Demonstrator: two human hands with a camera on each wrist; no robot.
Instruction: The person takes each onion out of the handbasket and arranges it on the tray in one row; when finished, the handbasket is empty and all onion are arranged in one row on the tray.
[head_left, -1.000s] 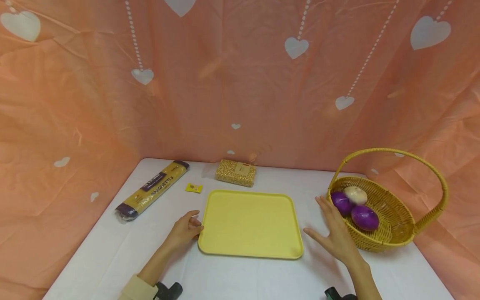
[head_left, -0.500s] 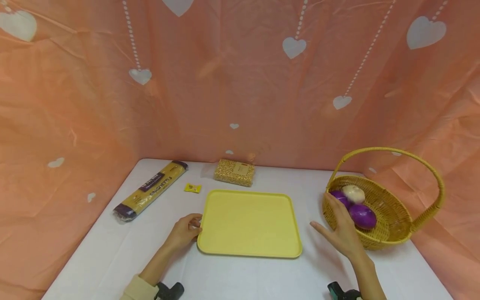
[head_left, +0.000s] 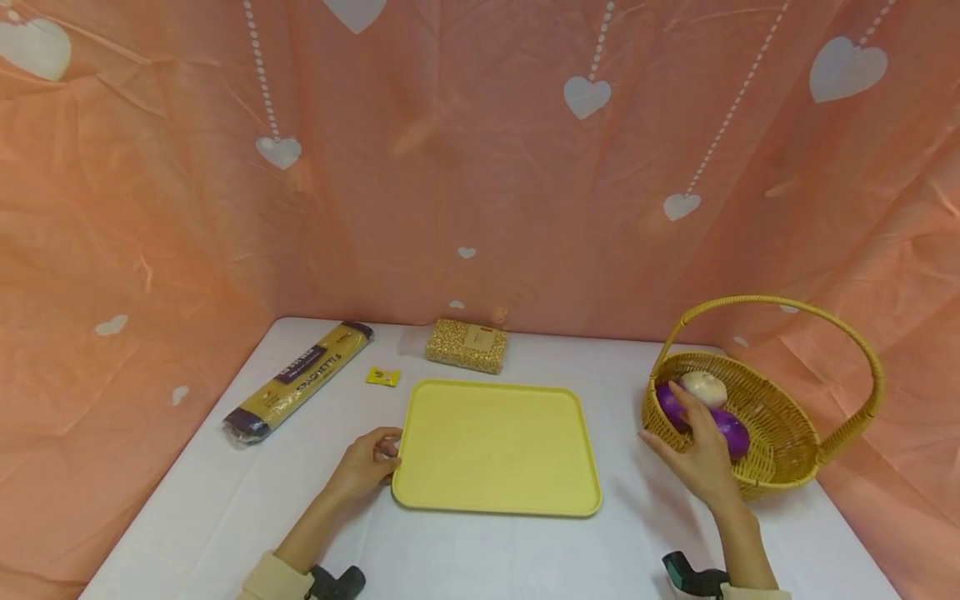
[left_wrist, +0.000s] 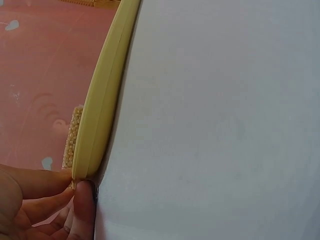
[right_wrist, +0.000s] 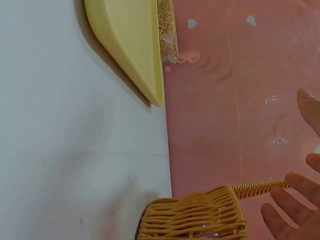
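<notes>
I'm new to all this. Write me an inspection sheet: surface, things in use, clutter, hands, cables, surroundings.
Surface: white table, faintly creased.
Things in use: yellow tray, lying flat; wicker basket holding two purple vegetables and a pale vegetable.
Clutter: spaghetti packet, small yellow packet, grain packet.
Hands: left hand pinches the tray's left edge; right hand, spread, over the basket's near side, contact unclear.
Cables: nothing seen.
Surroundings: pinkish-orange curtain with white hearts.
</notes>
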